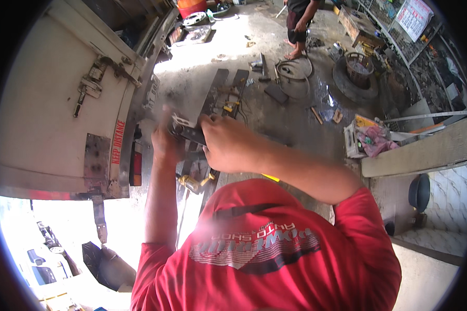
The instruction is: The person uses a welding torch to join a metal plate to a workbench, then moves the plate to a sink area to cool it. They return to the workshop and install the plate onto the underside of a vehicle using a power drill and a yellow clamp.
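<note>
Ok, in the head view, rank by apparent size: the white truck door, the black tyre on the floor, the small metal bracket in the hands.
1. White truck door, nearest the camera.
2. Black tyre, farther away, so unsure.
3. Small metal bracket, gripped by both the left hand and right hand.

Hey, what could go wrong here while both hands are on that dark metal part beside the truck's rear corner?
1. Both the left hand and right hand are bare on the dark metal bracket; an edge could cut or pinch the fingers.
2. The bracket is held up off the ground; if it slips, it may drop onto the brass-coloured fitting or the long metal bars below.
3. A hose and loose tools on the floor are possible trip hazards.
</note>
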Action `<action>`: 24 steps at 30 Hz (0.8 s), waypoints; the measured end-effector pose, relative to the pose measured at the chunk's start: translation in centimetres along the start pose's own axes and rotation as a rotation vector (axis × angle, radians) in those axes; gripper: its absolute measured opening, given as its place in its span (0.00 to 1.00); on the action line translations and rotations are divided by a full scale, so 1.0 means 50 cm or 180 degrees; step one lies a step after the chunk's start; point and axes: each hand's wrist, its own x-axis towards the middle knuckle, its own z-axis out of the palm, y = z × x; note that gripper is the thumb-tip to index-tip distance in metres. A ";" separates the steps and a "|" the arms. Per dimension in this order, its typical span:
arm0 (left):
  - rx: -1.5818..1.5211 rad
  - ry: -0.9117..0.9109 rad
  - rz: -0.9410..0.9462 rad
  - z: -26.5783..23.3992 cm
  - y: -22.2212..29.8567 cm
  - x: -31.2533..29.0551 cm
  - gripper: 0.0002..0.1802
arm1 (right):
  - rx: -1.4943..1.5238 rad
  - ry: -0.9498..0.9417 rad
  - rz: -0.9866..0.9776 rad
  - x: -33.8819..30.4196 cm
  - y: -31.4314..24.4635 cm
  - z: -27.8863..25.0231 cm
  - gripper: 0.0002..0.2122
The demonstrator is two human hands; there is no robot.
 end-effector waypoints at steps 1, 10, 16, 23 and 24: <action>-0.0579 0.0106 -0.0294 0.004 0.012 -0.001 0.18 | 0.0036 -0.0143 0.0011 0.008 -0.007 -0.002 0.15; -0.0866 0.0338 -0.0361 -0.067 0.027 0.036 0.20 | 0.0205 -0.0841 0.0155 0.075 -0.066 -0.036 0.11; -0.0070 0.0597 0.0012 -0.130 0.039 0.058 0.23 | 0.0094 -0.1161 0.0030 0.122 -0.123 -0.060 0.12; -0.1481 0.0122 -0.0281 -0.206 0.071 0.042 0.23 | 0.0104 -0.1003 -0.0283 0.155 -0.157 -0.026 0.11; -0.1593 -0.0045 -0.0267 -0.207 0.080 0.034 0.23 | 0.0144 -0.0967 -0.0267 0.157 -0.160 -0.024 0.11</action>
